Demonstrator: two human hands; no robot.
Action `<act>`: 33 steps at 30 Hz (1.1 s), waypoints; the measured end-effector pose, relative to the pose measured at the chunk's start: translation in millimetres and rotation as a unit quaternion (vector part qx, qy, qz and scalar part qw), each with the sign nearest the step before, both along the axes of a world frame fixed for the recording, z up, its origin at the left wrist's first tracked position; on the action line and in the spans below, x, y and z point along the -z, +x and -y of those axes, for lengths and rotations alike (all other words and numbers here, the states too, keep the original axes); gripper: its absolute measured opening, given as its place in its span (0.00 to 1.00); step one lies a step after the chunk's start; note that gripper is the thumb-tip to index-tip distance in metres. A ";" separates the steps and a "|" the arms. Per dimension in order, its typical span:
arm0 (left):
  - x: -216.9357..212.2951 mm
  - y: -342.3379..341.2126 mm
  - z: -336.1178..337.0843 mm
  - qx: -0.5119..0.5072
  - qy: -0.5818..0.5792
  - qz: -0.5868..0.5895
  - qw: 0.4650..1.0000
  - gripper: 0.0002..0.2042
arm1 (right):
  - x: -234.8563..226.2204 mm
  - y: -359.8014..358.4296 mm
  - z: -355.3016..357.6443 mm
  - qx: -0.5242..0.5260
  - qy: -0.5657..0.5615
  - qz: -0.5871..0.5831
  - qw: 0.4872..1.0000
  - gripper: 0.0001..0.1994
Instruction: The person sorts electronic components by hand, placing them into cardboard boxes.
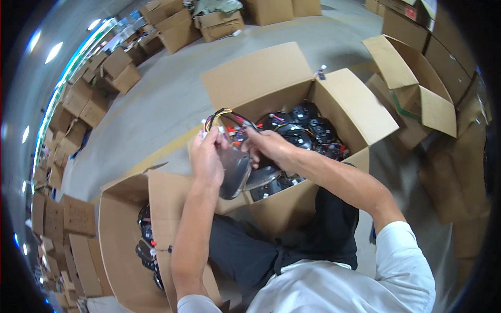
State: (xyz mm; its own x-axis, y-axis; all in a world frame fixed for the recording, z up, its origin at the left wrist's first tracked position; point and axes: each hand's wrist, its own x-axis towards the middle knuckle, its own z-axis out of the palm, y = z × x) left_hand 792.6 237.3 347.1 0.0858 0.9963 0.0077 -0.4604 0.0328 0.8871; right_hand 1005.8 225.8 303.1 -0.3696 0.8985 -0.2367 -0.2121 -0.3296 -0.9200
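A bundle of coloured wires (pixel 225 111), black, yellow and purple with white connectors, arches up between my two hands over the near left side of an open box. My left hand (pixel 207 159) pinches one end of it. My right hand (pixel 269 148) has its fingers curled round the black-sleeved end. Below my hands hangs a dark, glossy, curved part (pixel 236 176), blurred; how it joins the wires is hidden. Inside the large cardboard box (pixel 308 206) lie several black glossy housings (pixel 297 138) with wires and red pieces.
At my lower left stands another open cardboard box (pixel 122 250) with black parts (pixel 146 235) in it. A small connector with wires (pixel 321 73) rests on the large box's far rim. An open carton (pixel 433 109) stands at the right, and stacked cartons (pixel 78 99) line the left.
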 end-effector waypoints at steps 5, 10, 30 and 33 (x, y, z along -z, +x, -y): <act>12.9 91.6 -28.1 0.067 -0.026 -0.053 0.996 0.03 | 24.5 44.4 -8.6 0.034 -0.104 -0.058 0.992 0.36; -6.0 121.3 -48.6 0.149 -0.038 -0.200 0.968 0.20 | 30.9 65.3 5.5 -0.078 -0.122 -0.125 0.982 0.39; 0.1 35.5 -4.3 0.124 0.482 -0.604 0.623 0.37 | 37.6 94.3 -33.6 -0.026 -0.201 -0.198 0.959 0.14; 17.7 32.0 -21.5 0.054 0.291 -0.588 0.752 0.27 | 26.0 89.8 -30.3 -0.017 -0.216 -0.199 0.956 0.20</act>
